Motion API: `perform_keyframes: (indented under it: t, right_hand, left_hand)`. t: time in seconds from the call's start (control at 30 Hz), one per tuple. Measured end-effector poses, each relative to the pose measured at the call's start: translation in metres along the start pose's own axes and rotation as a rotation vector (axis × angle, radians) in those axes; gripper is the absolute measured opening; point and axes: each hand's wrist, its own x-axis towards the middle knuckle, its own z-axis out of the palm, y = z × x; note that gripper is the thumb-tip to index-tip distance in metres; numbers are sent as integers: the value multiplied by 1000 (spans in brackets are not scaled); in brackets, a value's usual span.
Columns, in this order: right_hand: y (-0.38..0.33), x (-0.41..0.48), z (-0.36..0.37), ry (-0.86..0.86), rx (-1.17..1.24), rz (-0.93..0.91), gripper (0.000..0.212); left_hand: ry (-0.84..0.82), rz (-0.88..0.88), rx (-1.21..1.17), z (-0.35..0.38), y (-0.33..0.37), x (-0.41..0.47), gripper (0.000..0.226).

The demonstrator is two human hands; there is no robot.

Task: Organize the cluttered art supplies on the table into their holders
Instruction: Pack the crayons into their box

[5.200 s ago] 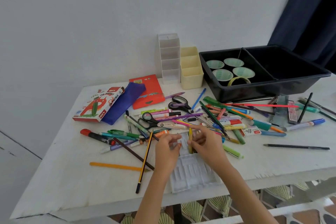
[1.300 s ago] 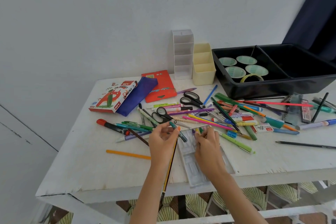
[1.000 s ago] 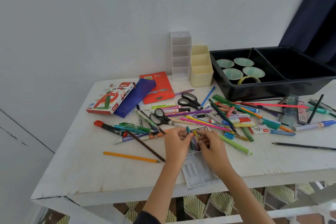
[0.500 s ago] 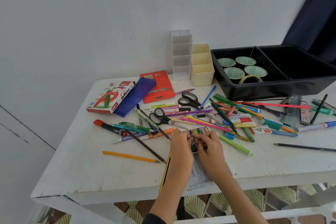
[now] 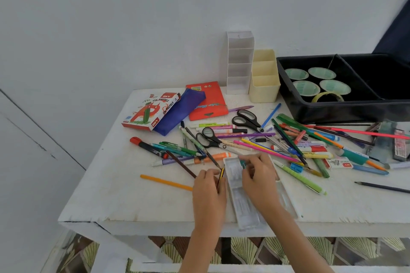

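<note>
Where the white-painted table [image 5: 115, 195] backs onto a plain white wall [image 5: 111, 17], loose pens and pencils [image 5: 266, 150] lie scattered across mid-surface.

Left hand [image 5: 208, 190]: fingers curled round a yellow-and-black striped pencil [image 5: 221, 176].

Right hand [image 5: 258, 180]: fingertips pinch a small teal item [image 5: 244, 163] over a clear plastic case [image 5: 240, 197], which reaches the table's front edge.

White holder [image 5: 239, 62] and cream holder [image 5: 264, 80] stand side by side at the wall, with a black tray [image 5: 332, 113] just beside them. Dark curtain [image 5: 397, 29] at far right. Patterned floor [image 5: 88, 255] below.
</note>
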Motion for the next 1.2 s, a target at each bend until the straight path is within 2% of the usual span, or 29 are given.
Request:
perform_keyframes:
  t: [0.13,0.33,0.47,0.73,0.87,1.0,1.2]
  right_hand:
    - [-18,16,16,-98,80,-72,28]
    - [-34,46,37,-330,13,-179,22]
    - [-40,58,45,-364,-58,-205,24]
    - [-39,72,52,-384,3,-9,25]
    - [-40,72,56,-403,156,114,24]
    - [-44,69,63,-406,68,126,27]
    - [-49,71,72,-425,19,222,33]
  left_hand:
    - [32,-33,-92,-3,-2,2,15]
    - [143,-86,-161,-13,-15,25,18]
    - [166,-63,-154,-16,-23,41,13]
    - [145,-56,-212,-10,-24,56,9]
    - [249,-98,-265,-13,-27,54,9]
    - [291,-146,-315,-15,-31,48,7]
    - [206,-35,-200,-5,-37,36,19]
